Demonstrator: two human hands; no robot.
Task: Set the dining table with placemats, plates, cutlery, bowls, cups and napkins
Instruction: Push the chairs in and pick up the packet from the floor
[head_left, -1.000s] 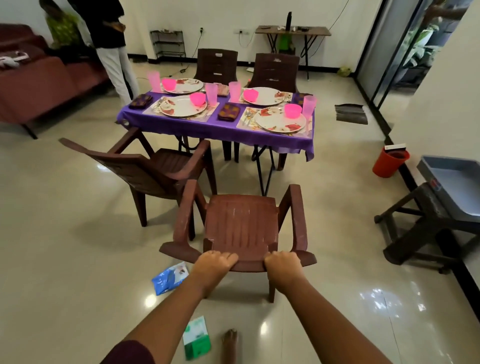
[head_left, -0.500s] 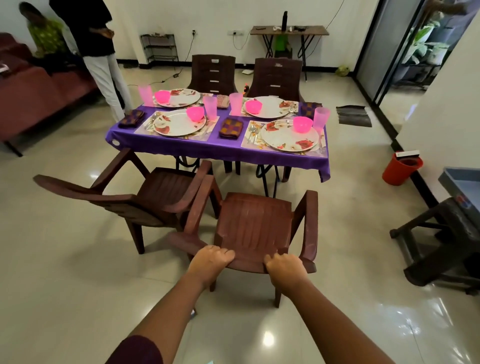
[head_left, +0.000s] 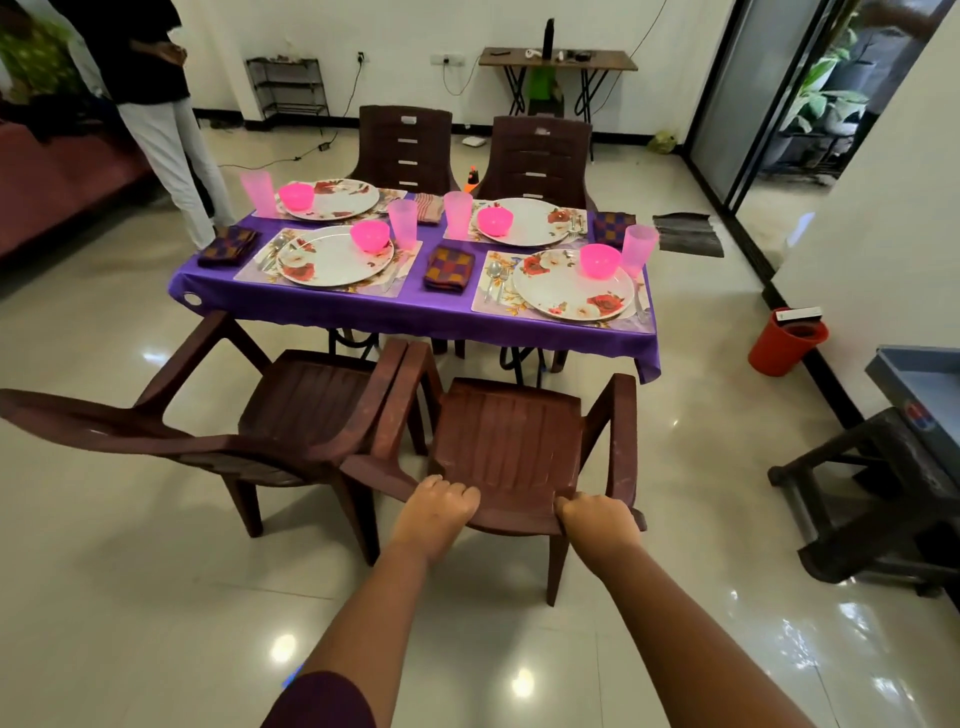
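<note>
On the purple-clothed table (head_left: 363, 312) we see four places laid, each with a floral plate on a placemat. The near right plate (head_left: 571, 296) carries a pink bowl (head_left: 600, 260) at its far edge, and a pink cup (head_left: 639, 248) stands just beside it to the right. The near left plate (head_left: 332, 257) likewise holds a pink bowl (head_left: 370, 235), with a pink cup (head_left: 403, 223) just beyond its right edge. We cannot tell whether any bowl or cup has anything in it. A folded checked napkin (head_left: 449, 268) lies between the two near placemats, and cutlery (head_left: 493, 278) rests on the mat left of the near right plate.

Our arms reach forward and down. Our left hand (head_left: 436, 512) grips the top of the backrest of the brown chair (head_left: 509, 447), fingers curled over its edge, and our right hand (head_left: 597, 522) grips the same backrest nearer its right corner. The chair faces the table's near right place, its left arm touching the neighbouring chair (head_left: 291, 410).
</note>
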